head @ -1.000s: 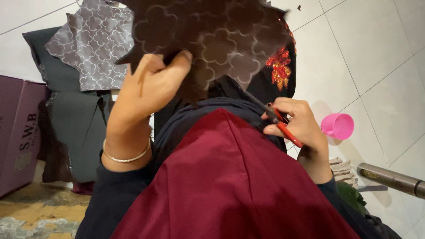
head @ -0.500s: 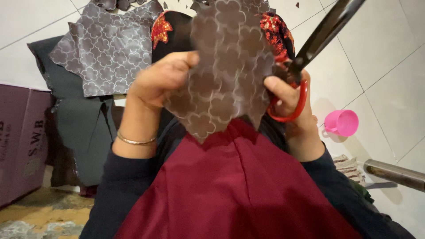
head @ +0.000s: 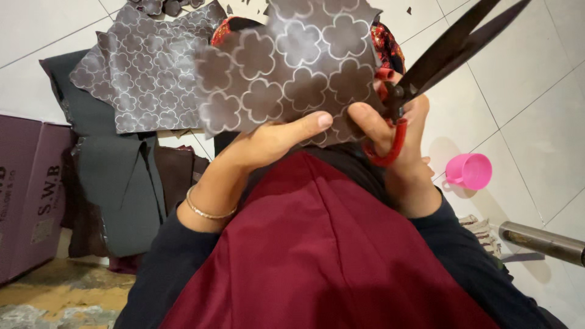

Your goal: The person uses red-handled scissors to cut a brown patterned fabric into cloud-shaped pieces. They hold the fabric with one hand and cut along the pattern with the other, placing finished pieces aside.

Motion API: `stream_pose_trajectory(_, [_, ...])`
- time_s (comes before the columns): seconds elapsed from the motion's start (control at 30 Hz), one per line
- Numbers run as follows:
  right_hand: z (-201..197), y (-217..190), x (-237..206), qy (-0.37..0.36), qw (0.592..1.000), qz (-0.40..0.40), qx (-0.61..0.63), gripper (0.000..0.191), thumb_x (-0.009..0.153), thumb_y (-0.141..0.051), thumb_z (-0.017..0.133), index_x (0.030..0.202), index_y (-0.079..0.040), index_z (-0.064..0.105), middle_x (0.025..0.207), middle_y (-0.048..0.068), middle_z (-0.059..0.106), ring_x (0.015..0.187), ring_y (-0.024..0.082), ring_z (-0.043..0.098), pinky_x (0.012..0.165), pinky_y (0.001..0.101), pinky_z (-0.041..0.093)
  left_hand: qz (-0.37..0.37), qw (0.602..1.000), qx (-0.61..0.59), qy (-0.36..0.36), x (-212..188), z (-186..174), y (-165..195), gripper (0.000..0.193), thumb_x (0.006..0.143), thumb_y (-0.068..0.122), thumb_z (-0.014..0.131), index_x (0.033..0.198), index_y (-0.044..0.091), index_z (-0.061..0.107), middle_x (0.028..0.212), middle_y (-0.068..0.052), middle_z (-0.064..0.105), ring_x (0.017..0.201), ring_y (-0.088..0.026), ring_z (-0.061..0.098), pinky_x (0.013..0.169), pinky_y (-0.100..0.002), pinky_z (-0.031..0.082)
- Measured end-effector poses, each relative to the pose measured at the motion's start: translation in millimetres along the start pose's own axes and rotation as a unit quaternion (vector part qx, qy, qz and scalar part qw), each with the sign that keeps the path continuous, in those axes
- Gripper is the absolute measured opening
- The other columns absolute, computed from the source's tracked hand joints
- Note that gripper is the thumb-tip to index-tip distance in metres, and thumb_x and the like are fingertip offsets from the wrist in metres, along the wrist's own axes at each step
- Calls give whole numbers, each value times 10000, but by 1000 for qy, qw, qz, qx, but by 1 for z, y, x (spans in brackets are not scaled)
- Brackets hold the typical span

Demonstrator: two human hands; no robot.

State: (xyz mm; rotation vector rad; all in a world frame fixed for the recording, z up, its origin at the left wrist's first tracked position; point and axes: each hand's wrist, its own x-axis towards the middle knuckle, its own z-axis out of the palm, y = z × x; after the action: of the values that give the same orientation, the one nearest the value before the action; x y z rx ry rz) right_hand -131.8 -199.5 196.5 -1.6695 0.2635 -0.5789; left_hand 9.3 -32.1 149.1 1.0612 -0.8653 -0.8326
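My left hand point(head: 274, 140) holds up a brown sheet point(head: 292, 67) printed with pale flower outlines, thumb across its lower edge. My right hand point(head: 396, 131) grips large scissors point(head: 439, 55) by their red handles. The dark blades point up and to the right, beside the sheet's right edge. A gold bangle point(head: 204, 210) circles my left wrist. Dark red cloth point(head: 317, 244) covers my lap below both hands.
More pieces of the same patterned sheet point(head: 140, 79) lie on the white tiled floor point(head: 530, 109) at upper left, over dark grey material point(head: 116, 176). A purple box point(head: 27, 195) stands at the left. A pink cup point(head: 469, 170) and a metal tube point(head: 542, 240) lie at the right.
My left hand turned the patterned sheet and brought it closer. My right hand lifted the scissors from the lap, and the blades now point up and right beside the sheet.
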Motion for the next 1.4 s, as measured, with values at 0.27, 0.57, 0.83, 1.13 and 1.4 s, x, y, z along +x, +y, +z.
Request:
stream_pose_trajectory(0.27, [-23,10,-6,25,999,21,14,108,913,-59,711,927,-22,611,778,43,642,656,128,612,635,266,490,-45,998,24,35,-1,6,25,315,998,199,696,1254,16,685,1140,-55,722,1009,-155,665,885,-312,566])
stream_pose_trajectory(0.57, [-36,16,-11,71,992,-50,-94,306,781,-56,800,1019,14,620,816,20,635,710,71,565,677,226,472,-88,996,32,13,-5,2,21,270,989,223,680,1176,34,724,1070,-9,747,957,-126,680,849,-288,570])
stream_pose_trajectory(0.83, [-74,27,-20,61,992,10,-109,277,894,-163,792,933,68,644,766,90,663,658,151,612,782,276,483,-130,987,-90,26,-5,-9,9,249,1067,229,679,1112,-15,712,1028,-36,675,947,-140,616,853,-311,530])
stream_pose_trajectory(1.13, [-63,56,-42,-144,982,113,-38,773,890,-694,717,1195,8,603,1026,43,645,934,122,616,846,277,510,64,990,20,122,-7,0,21,296,1059,166,688,1313,19,647,1245,-36,697,1131,-142,661,1005,-313,558])
stream_pose_trajectory(1.4, [-34,40,-42,-165,978,86,-94,869,861,-856,560,1029,-6,619,867,25,577,827,119,554,747,269,468,-18,995,47,84,-6,17,8,328,1073,292,610,1269,42,692,1219,-31,733,1100,-143,681,981,-307,547])
